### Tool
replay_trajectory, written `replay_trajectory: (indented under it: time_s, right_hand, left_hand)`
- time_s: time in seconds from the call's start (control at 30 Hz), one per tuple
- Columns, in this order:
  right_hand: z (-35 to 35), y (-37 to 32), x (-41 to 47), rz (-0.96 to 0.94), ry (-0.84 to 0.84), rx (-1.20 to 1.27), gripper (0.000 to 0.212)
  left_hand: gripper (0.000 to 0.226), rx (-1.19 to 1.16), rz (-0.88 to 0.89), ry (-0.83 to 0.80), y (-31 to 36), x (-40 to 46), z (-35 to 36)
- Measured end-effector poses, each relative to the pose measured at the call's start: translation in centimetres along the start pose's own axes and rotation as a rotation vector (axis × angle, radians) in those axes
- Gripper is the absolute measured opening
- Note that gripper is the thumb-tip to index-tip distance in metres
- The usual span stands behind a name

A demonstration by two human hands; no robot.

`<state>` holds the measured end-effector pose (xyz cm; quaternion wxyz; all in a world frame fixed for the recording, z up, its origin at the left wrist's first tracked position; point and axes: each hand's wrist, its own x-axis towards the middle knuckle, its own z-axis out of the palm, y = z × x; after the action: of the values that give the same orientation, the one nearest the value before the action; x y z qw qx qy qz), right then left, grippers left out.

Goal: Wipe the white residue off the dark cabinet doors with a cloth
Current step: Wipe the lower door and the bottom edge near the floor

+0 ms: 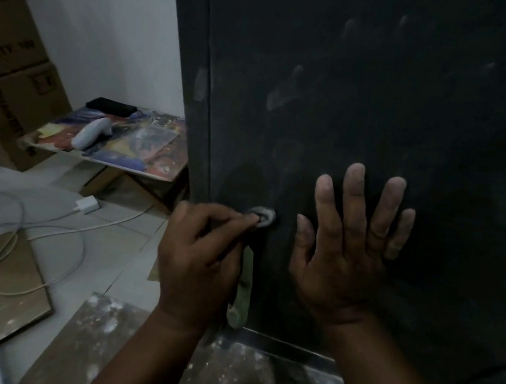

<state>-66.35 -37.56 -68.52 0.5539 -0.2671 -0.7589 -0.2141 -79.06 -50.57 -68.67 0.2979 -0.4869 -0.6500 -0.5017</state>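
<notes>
Dark cabinet door (391, 114) fills the right of the view, matte, with pale smears on it: a streak near the upper middle (283, 91), a fainter patch on the left edge strip (201, 84), faint finger-like marks higher up. White residue is plainly not gone yet.

Left hand (200, 260): fingers curled, pinching a pale greenish cloth (243, 291). A small wad of it is bunched at the fingertips (248, 221) and pressed on the door low down, near its left edge; the rest of the cloth hangs down along the door toward the bottom edge.

Right hand (345, 251): flat, fingers straight and spread, palm on the door just beside the cloth. Holds nothing; looks like a brace.

Step, as I read it: mid-wipe, spot-rubbing one point low on the door. Lower area round the cloth looks darker and cleaner than the upper part, so maybe partway through this door; dim light, hard to be sure.

Next move calls for:
- work the cloth upward to the streak, then to the edge strip
- a broader fold of cloth on the surface, since the small wad covers little
- firm, overlapping strokes; dry residue may just smear
- shifting the bracing palm off any patch it covers

Speckled floor (247, 375) below the door carries white flecks too, not part of the task.
</notes>
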Motion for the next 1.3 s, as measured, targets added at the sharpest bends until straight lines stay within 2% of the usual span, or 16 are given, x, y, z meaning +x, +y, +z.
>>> replay_trajectory:
  time_s: [0.1, 0.2, 0.3, 0.4, 0.47, 0.57, 0.67, 0.83, 0.93, 1.0, 1.13, 1.23, 1.3]
  right_hand:
    - [0.4, 0.0, -0.4, -0.032, 0.018, -0.015, 0.054]
    - [0.7, 0.0, -0.6, -0.043, 0.046, -0.021, 0.053]
    - [0.9, 0.0, -0.7, -0.049, 0.065, -0.033, 0.056]
    - [0.9, 0.1, -0.7, -0.058, 0.074, -0.048, 0.056]
    - [0.9, 0.0, -0.7, -0.052, 0.074, -0.062, 0.056]
    - [0.8, -0.2, -0.7, -0.044, 0.080, -0.078, 0.056]
    - [0.8, 0.0, -0.7, -0.051, 0.066, -0.083, 0.057]
    - [0.9, 0.0, -1.0, -0.059, 0.043, -0.087, 0.061]
    - [0.7, -0.4, -1.2, -0.031, 0.012, -0.074, 0.061]
    - [0.3, -1.3, -2.1, 0.020, -0.055, -0.020, 0.060]
    - [-1.3, -4.3, -6.5, 0.048, -0.247, 0.144, 0.053]
    - [-2.6, -6.3, -8.5, 0.113, -0.277, 0.349, 0.051]
    - [-2.9, -7.4, -8.0, 0.303, -0.288, 0.528, 0.053]
  left_hand:
    - [0.015, 0.000, -0.027, 0.026, 0.2, 0.5, 0.0]
    - [0.012, -0.076, -0.046, 0.133, 1.8, 2.8, 0.5]
    - [0.012, -0.108, 0.032, 0.183, 3.0, 5.0, 1.2]
    - [0.015, -0.080, 0.090, 0.163, 2.2, 4.6, 1.0]
    - [0.019, -0.030, 0.044, 0.145, 0.5, 2.5, 0.3]
    - [0.019, 0.017, -0.117, 0.164, -1.5, 0.2, -0.9]
    - [0.017, 0.003, -0.189, 0.172, -1.3, 0.1, -0.9]
    - [0.016, -0.029, -0.192, 0.216, -0.7, 0.4, -0.3]
    - [0.016, 0.003, -0.210, 0.161, -1.1, -1.7, -0.1]
    - [0.022, 0.026, -0.293, 0.098, -1.0, -3.4, -0.3]
    - [0.039, -0.039, -0.579, 0.020, -0.3, -3.6, -0.8]
    - [0.031, -0.176, -0.702, -0.018, 0.3, -2.1, -1.6]
    - [0.020, -0.282, -0.714, -0.065, 0.7, -1.3, -2.4]
